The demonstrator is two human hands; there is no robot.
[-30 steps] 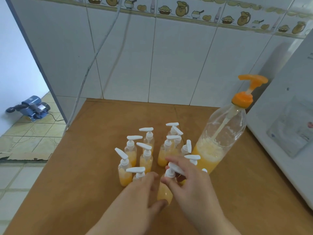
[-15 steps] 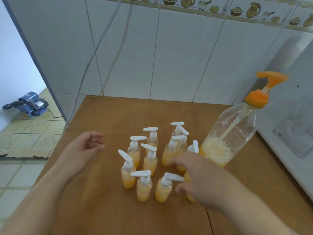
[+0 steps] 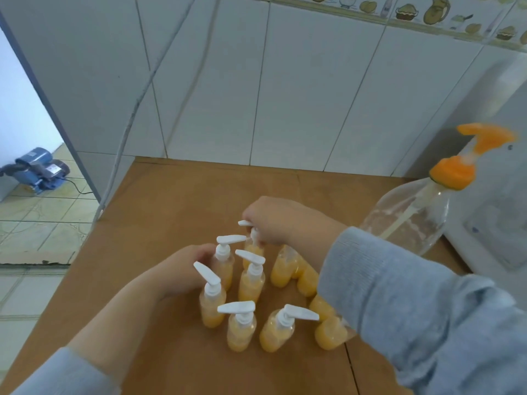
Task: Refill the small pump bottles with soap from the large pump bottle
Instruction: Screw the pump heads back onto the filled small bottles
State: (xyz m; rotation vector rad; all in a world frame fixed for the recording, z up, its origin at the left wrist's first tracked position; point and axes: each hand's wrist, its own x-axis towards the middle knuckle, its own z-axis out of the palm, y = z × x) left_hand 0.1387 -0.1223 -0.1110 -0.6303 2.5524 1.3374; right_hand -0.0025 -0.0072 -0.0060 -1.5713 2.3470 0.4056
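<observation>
Fingers of our right hand [image 3: 281, 220] pinch the white pump of a back-row small bottle [image 3: 252, 249] in the cluster mid-table [image 3: 171, 195], our left hand [image 3: 182, 269] curls beside another, and we judge them light, smooth and tippy, best held round the body while the neck turns.

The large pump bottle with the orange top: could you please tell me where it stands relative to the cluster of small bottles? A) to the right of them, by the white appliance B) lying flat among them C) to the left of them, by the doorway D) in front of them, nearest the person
A: the large pump bottle stands upright at the table's right edge, right of the small bottles, beside the white appliance.
</observation>
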